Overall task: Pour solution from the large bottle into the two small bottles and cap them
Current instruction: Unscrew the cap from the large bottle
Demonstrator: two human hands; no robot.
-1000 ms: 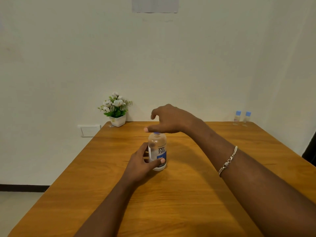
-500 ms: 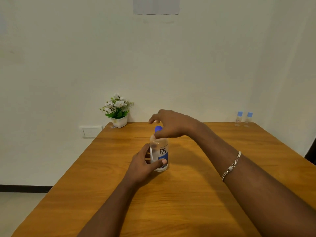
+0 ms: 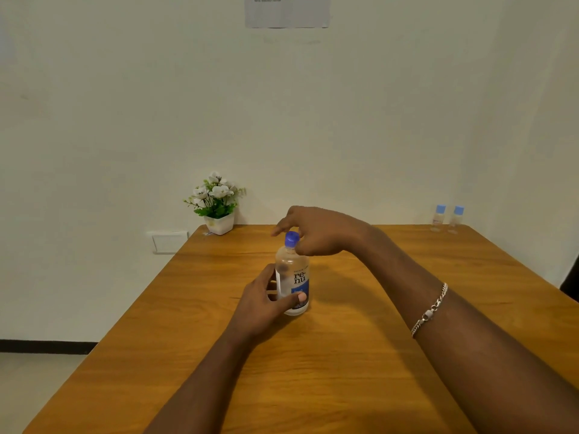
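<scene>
The large clear bottle [image 3: 293, 277] with a blue and white label stands upright in the middle of the wooden table [image 3: 360, 355]. My left hand [image 3: 266, 300] wraps its lower body from the left, thumb across the label. My right hand [image 3: 316, 230] reaches over from the right and pinches the blue cap [image 3: 292, 239] on the bottle's neck. Two small clear bottles [image 3: 438, 218] [image 3: 456, 219] with light blue caps stand side by side at the table's far right corner, well away from both hands.
A white pot of white flowers [image 3: 216, 203] sits at the table's far left corner against the wall. A wall socket plate [image 3: 169, 242] is left of the table. A paper sheet [image 3: 286, 10] hangs high on the wall.
My right hand came down from hovering over the bottle top and closed its fingertips on the blue cap. My left hand kept its hold on the bottle body.
</scene>
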